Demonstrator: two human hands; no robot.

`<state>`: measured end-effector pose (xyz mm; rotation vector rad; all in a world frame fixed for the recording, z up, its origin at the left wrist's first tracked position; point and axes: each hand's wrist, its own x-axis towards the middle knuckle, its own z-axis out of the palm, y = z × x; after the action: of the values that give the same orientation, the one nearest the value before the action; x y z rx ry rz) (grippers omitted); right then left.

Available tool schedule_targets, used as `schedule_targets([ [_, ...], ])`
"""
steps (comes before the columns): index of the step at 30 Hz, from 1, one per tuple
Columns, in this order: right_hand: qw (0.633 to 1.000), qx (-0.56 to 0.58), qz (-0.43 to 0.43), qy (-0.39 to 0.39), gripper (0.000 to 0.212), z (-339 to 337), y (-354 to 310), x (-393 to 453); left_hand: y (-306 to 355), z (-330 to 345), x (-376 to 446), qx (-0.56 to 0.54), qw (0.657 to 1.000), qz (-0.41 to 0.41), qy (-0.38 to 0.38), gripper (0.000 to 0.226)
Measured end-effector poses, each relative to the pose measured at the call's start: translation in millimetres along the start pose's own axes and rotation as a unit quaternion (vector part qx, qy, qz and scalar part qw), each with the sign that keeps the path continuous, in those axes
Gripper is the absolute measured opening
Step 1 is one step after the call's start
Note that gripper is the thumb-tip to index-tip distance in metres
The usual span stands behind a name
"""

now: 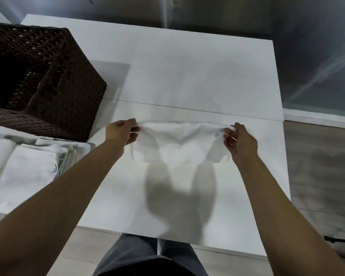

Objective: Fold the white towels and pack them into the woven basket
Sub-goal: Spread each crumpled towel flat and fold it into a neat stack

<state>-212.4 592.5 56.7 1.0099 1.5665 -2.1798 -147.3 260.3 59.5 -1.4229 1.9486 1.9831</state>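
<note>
Nearest, at the left edge of the white surface (207,80), folded white towels (26,172) lie in a stack. Beyond it, mid-surface, the left hand (121,133) and right hand (239,141) hold one white towel (179,142) stretched between them above the surface. Fingers of each hand pinch an upper corner; the cloth sags in the middle. Farther left, the dark woven basket (64,92) stands on the surface, just behind the stack.
</note>
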Motion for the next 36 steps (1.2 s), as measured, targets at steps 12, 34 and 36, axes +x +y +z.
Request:
schedule_targets([
  [12,0.817,-0.511,-0.26,-0.059,0.048,-13.1,91.4,34.1,-123.1,32.9,-5.4,0.492,0.792,0.346,-0.109,0.05],
  [34,0.517,-0.729,-0.359,-0.27,0.055,-23.6,212.4,-78.1,-147.5,37.5,8.7,0.698,0.635,0.314,-0.104,0.073],
  [36,0.526,-0.717,-0.375,-0.263,0.055,-27.6,207.6,-73.9,-150.1,35.3,5.5,0.689,0.631,0.344,-0.092,0.07],
])
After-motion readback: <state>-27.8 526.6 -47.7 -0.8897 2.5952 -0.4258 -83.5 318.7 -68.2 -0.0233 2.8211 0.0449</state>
